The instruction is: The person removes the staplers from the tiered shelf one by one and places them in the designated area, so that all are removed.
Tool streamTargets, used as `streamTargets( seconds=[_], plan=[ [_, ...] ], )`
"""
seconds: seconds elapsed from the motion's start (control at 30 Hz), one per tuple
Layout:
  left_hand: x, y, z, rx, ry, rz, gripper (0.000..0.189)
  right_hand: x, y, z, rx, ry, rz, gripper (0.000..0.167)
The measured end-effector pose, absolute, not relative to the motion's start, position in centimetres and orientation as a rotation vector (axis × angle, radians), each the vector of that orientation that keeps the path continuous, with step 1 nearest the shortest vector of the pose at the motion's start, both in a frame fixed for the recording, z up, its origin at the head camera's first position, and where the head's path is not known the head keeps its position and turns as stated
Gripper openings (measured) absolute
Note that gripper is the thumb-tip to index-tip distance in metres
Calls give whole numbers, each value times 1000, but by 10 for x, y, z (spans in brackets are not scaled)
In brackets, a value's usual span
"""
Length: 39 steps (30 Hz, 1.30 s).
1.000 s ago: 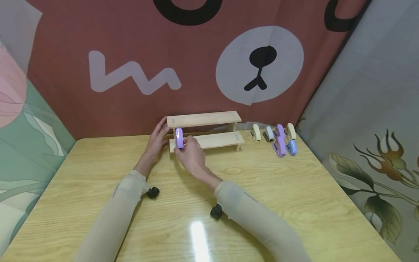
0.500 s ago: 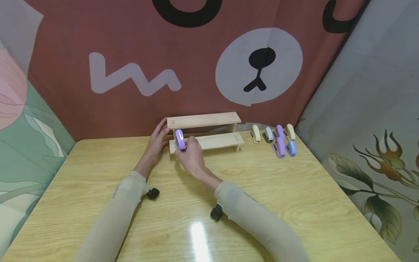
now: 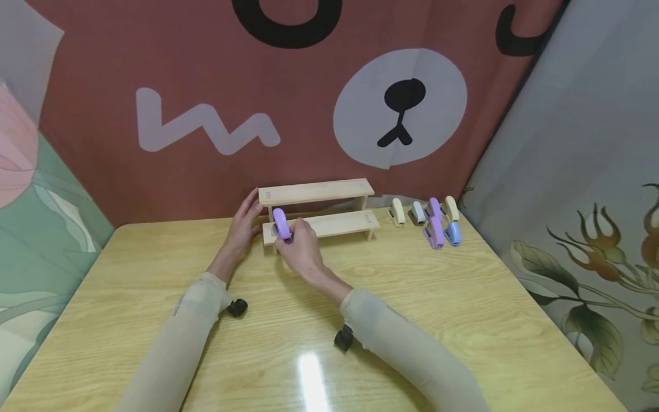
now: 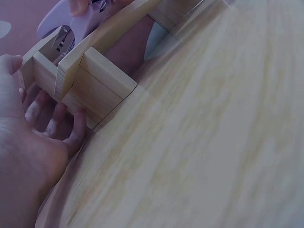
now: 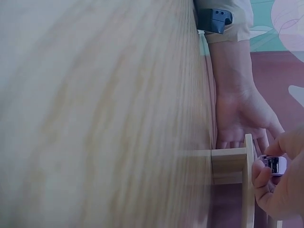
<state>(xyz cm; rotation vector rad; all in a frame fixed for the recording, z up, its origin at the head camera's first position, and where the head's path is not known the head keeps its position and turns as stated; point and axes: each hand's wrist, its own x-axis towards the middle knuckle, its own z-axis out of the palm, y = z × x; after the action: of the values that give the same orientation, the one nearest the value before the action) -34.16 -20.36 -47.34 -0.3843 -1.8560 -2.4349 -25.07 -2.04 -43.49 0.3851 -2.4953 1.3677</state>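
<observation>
A small purple stapler [image 3: 281, 224] is pinched between the thumb and fingers of my right hand [image 3: 302, 249], tilted at the left end of the lower step of a two-tier wooden shelf [image 3: 342, 224]. In the left wrist view, the purple stapler [image 4: 83, 21] overlaps the lower board, its metal parts showing. My left hand [image 3: 239, 232] grips the shelf's left end, thumb by the upper board and fingers curled against the side support [image 4: 102, 78]. From the right wrist, a dark label shows on the stapler's [image 5: 280, 166] underside; my right fingers hide part of its body.
To the shelf's right stand more small staplers: a cream one [image 3: 397, 212], a grey-blue one [image 3: 417, 213], purple ones [image 3: 435, 232], another cream one [image 3: 451, 209] and a blue one [image 3: 453, 233]. A reddish-brown cloth [image 3: 206, 189] hangs behind the wooden table [image 3: 278, 355].
The purple stapler has tipped over leftward at its top in my right hand, staying at the lower step's left end. My left hand stays on the shelf. The head view has shifted slightly.
</observation>
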Motion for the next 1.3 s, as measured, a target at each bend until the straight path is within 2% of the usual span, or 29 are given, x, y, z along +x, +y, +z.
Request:
streamTargets(
  seconds=[0.67, 0.93, 1.3],
  plan=[
    [-338, -207, -470, -416, -1900, -2446, 62, -238, 30, -422, 363, -2476, 1295, 24],
    [-324, -201, -452, -429, -1944, -2431, 62, -233, 73, -416, 281, -2457, 1208, 23],
    [-338, -203, -470, -409, -1912, -2430, 58, -225, 142, -413, 127, -2445, 1139, 20]
  ],
)
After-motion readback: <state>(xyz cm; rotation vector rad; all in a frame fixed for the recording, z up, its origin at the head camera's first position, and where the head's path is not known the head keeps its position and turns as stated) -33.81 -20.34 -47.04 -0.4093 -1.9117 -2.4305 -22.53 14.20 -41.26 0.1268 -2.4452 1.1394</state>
